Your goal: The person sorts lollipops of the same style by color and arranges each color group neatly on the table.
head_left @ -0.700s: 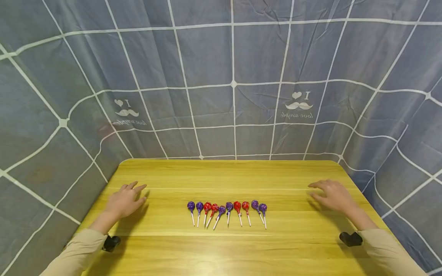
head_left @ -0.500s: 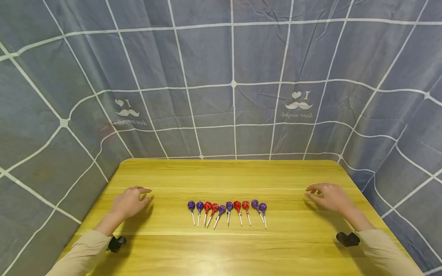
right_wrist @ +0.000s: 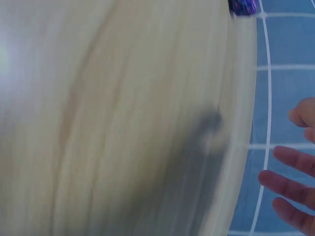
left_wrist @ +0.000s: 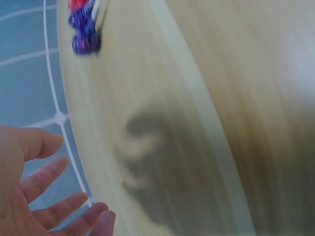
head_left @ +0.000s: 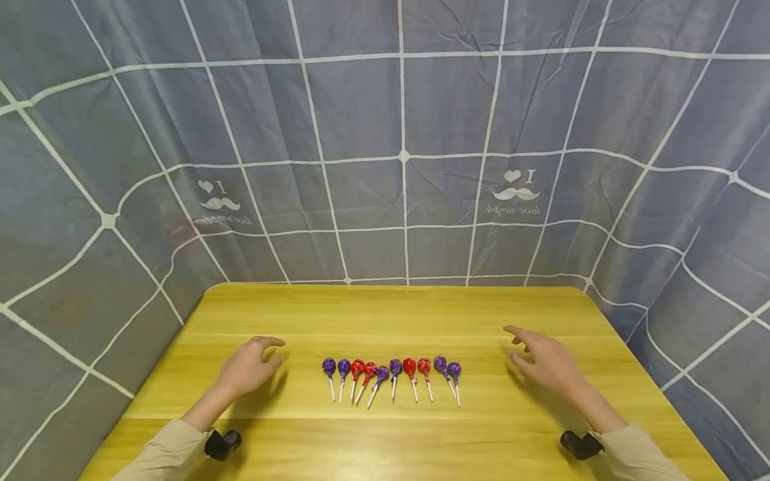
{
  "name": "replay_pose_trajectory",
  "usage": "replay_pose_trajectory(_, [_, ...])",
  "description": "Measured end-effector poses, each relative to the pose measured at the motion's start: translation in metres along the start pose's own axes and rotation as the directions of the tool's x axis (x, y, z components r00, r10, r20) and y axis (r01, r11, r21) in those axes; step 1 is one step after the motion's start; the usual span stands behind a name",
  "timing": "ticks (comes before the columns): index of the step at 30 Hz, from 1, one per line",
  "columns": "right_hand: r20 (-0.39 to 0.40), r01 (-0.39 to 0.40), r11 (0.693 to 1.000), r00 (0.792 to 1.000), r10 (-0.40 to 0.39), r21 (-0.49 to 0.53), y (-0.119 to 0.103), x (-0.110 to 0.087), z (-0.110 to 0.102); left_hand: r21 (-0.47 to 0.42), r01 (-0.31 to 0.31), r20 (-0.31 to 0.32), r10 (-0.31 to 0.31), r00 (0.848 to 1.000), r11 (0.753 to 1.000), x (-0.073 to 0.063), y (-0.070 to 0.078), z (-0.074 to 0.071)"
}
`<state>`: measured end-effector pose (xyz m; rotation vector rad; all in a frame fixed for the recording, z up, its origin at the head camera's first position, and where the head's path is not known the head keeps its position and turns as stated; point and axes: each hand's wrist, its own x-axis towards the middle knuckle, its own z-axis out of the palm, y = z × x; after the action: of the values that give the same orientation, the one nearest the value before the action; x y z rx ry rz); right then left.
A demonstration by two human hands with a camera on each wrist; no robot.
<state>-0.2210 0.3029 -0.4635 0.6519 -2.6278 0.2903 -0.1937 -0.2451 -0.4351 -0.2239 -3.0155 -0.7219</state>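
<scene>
Several wrapped lollipops lie in a row across the middle of the table [head_left: 385, 447], heads away from me and white sticks toward me. A purple lollipop [head_left: 328, 366] ends the row on the left, then red and purple ones mix, such as a red lollipop [head_left: 410, 366], and a purple lollipop [head_left: 454, 369] ends it on the right. My left hand [head_left: 248, 367] hovers left of the row, fingers relaxed, holding nothing. To the right of the row my right hand [head_left: 546, 361] hovers above the table, also holding nothing. Both wrist views show loosely bent, spread fingers.
A grey curtain [head_left: 361, 120] with white grid lines surrounds the table's back and sides. Dark devices are strapped at the left wrist [head_left: 222, 445] and the right wrist [head_left: 581, 445]. Shadows of the hands fall on the wood.
Both hands have moved inward, toward the row of lollipops. The head view has tilted slightly, so the table sits a little lower in it. The lollipops keep their arrangement.
</scene>
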Motion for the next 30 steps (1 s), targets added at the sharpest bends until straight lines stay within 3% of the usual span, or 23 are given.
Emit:
replay_pose_trajectory(5, [-0.102,0.079,0.997,0.992,-0.079,-0.01,-0.012,0.001,0.012,-0.023,-0.023,-0.055,0.022,0.998,0.999,0.0,0.015,0.018])
replay_pose_trajectory(9, [-0.154,0.112,0.993,0.982,-0.107,0.022,-0.021,0.005,0.021,-0.077,-0.002,-0.05,-0.001,0.999,0.997,0.0,0.023,0.027])
replay_pose_trajectory(16, [-0.189,0.09,0.991,0.98,-0.07,0.097,-0.04,0.012,0.032,-0.18,0.036,-0.049,-0.046,0.998,0.983,0.002,0.03,0.038])
replay_pose_trajectory(24, [-0.077,-0.061,0.962,0.993,0.084,0.267,-0.062,0.012,0.043,-0.254,0.057,-0.039,-0.069,0.997,0.966,0.007,0.035,0.05])
replay_pose_trajectory(27, [0.007,-0.15,0.921,0.987,0.158,0.359,-0.067,0.013,0.045,-0.297,0.053,-0.024,-0.063,0.998,0.954,0.01,0.036,0.055])
replay_pose_trajectory(30, [0.127,-0.256,0.845,0.967,0.222,0.47,-0.07,0.014,0.048,-0.347,0.065,-0.012,-0.074,0.997,0.936,0.012,0.036,0.06])
